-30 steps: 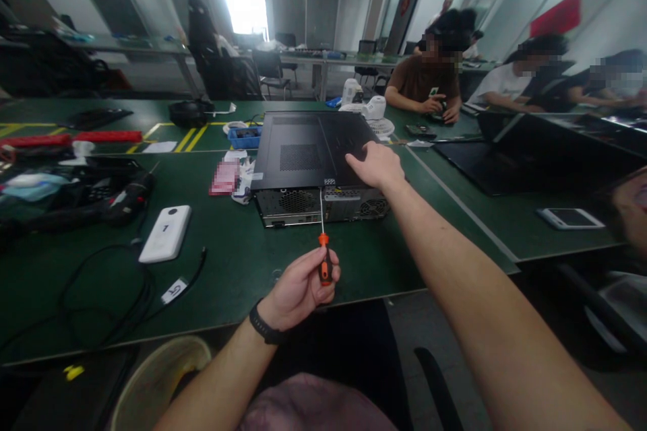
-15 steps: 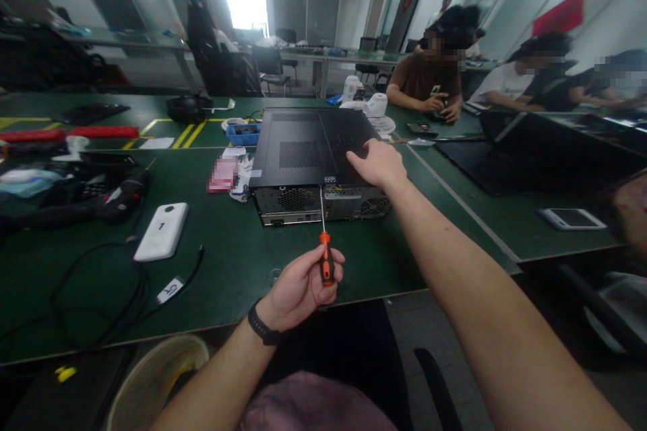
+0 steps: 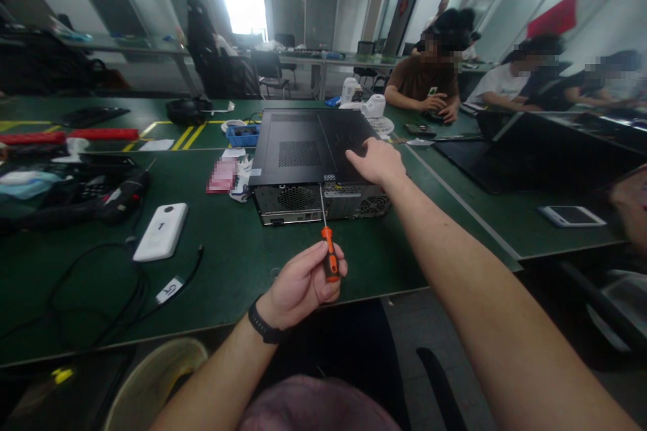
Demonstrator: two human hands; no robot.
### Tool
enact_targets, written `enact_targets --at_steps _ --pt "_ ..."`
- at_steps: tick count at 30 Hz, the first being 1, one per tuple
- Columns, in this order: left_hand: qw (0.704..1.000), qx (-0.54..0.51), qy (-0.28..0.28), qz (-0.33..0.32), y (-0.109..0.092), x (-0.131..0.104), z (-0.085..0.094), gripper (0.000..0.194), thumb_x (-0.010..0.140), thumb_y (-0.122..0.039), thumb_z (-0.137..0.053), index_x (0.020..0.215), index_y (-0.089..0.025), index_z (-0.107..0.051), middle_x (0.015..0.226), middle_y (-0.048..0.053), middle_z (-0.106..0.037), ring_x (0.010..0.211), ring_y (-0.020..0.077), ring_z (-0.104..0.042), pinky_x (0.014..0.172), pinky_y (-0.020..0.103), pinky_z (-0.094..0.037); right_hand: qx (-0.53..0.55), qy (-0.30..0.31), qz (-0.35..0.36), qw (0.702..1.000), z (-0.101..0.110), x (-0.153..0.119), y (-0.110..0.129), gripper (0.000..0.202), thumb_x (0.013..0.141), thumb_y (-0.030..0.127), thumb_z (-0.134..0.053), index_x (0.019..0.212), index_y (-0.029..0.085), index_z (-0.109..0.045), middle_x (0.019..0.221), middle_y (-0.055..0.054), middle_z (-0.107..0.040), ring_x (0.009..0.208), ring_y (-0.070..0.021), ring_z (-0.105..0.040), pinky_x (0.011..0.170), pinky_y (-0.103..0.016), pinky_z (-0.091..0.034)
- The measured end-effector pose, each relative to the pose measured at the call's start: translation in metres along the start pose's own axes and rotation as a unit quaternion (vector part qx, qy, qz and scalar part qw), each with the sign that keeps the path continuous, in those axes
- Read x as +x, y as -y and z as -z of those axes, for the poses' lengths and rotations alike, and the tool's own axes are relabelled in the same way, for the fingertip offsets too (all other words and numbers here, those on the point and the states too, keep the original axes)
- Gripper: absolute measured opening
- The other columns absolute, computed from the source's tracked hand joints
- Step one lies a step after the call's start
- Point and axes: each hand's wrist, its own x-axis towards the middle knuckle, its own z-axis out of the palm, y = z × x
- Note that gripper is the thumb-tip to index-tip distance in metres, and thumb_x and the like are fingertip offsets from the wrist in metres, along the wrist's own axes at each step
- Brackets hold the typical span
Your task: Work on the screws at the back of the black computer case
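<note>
Ahead, beyond the left hand (image 3: pixel 298 283) curling round a slim orange-and-black screwdriver (image 3: pixel 330 259) pointing away, a boxy black metal computer case (image 3: pixel 298 135) is lying beneath the nearer, half-open right hand (image 3: pixel 379 163).

1. Grips the screwdriver (image 3: pixel 331 257) in the left hand (image 3: pixel 302 283), angling the shaft up to the top edge of the rear panel of the black case (image 3: pixel 303 145).
2. Rests the right hand (image 3: pixel 380 163) on top of the case, near the rear right corner, thumb apart.
3. Wears a black band (image 3: pixel 263 323) on the left wrist.
4. Has a white device (image 3: pixel 162 231) on the table (image 3: pixel 227 303) to the left, a blue tray (image 3: pixel 243 137) just beside the case, and a phone (image 3: pixel 573 216) well to the right.
</note>
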Motion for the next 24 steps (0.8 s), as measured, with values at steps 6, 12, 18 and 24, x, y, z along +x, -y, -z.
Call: enact_targets --at_steps 6,12,18,24 --pt "1.0 -0.001 -0.012 -0.015 0.0019 -0.0011 0.0002 0.025 0.104 -0.035 -0.056 0.099 -0.014 -0.067 0.079 0.005 -0.07 0.044 0.0054 -0.048 0.048 0.019 -0.037 -0.002 -0.002 -0.001 1.0 0.0003 0.0006 -0.0001 0.066 0.093 0.068 -0.053 0.129 0.014 -0.066 0.134 -0.023 -0.069 0.124 -0.0397 -0.064 0.106 -0.056 -0.05" --pt "1.0 0.001 -0.01 -0.014 0.0037 -0.0006 0.0009 0.025 0.104 -0.039 -0.058 0.098 -0.016 -0.065 0.077 0.003 -0.068 0.044 0.0049 -0.046 0.048 0.019 -0.037 -0.004 0.0 0.001 1.0 -0.0001 0.0011 -0.0011 0.067 0.094 0.068 -0.053 0.13 0.014 -0.066 0.133 -0.023 -0.07 0.123 -0.0402 -0.066 0.105 -0.056 -0.051" --pt "1.0 -0.004 0.0 -0.005 0.0036 0.0024 0.0008 0.024 0.102 -0.04 -0.059 0.096 -0.017 -0.064 0.075 0.002 -0.067 0.045 0.0063 -0.048 0.048 0.02 -0.036 -0.007 0.003 -0.004 1.0 0.0001 0.0018 -0.0014 0.066 0.094 0.069 -0.052 0.129 0.015 -0.065 0.134 -0.023 -0.069 0.126 -0.0405 -0.064 0.106 -0.056 -0.05" --pt "1.0 -0.009 0.012 0.015 -0.0011 0.0033 0.0014 0.028 0.101 -0.042 -0.062 0.099 -0.015 -0.067 0.077 0.003 -0.068 0.047 0.0079 -0.053 0.05 0.022 -0.039 -0.01 0.007 -0.005 1.0 0.002 0.0003 -0.0003 0.065 0.095 0.068 -0.051 0.13 0.016 -0.065 0.135 -0.022 -0.068 0.127 -0.0389 -0.063 0.107 -0.055 -0.049"
